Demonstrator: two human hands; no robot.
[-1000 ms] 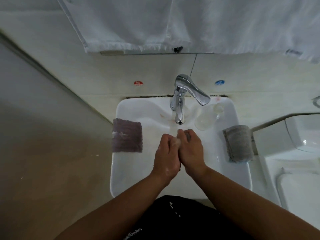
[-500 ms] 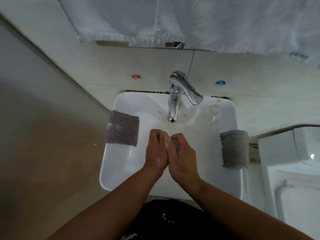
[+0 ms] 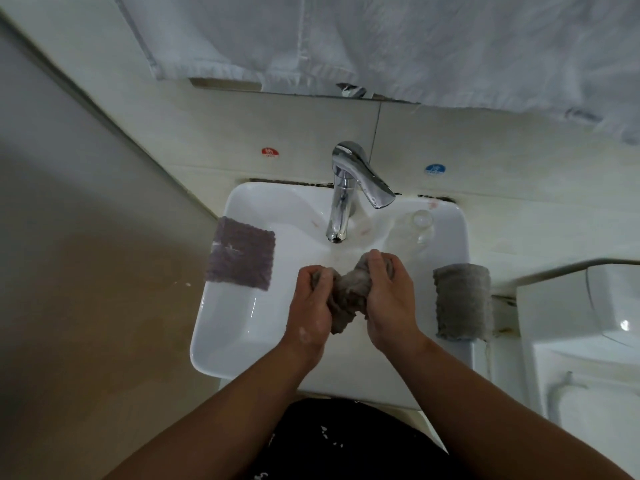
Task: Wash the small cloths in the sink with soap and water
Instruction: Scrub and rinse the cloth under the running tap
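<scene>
Over the white sink (image 3: 239, 334), my left hand (image 3: 310, 310) and my right hand (image 3: 389, 299) each grip one end of a bunched wet grey cloth (image 3: 346, 296). The cloth stretches between them just below the chrome faucet (image 3: 341, 202). Soap suds dot my left wrist. A purple cloth (image 3: 240, 252) is draped over the sink's left rim. A folded grey cloth (image 3: 462, 301) lies on the right rim. No water stream is visible from the spout.
A clear glass (image 3: 420, 223) lies on the sink's back right ledge. White towels (image 3: 381, 39) hang above on the tiled wall. A white toilet tank (image 3: 585, 327) stands to the right, a beige wall to the left.
My hands were pressed together around the cloth; now they have pulled apart, drawing the cloth out between them. The camera view shifted slightly.
</scene>
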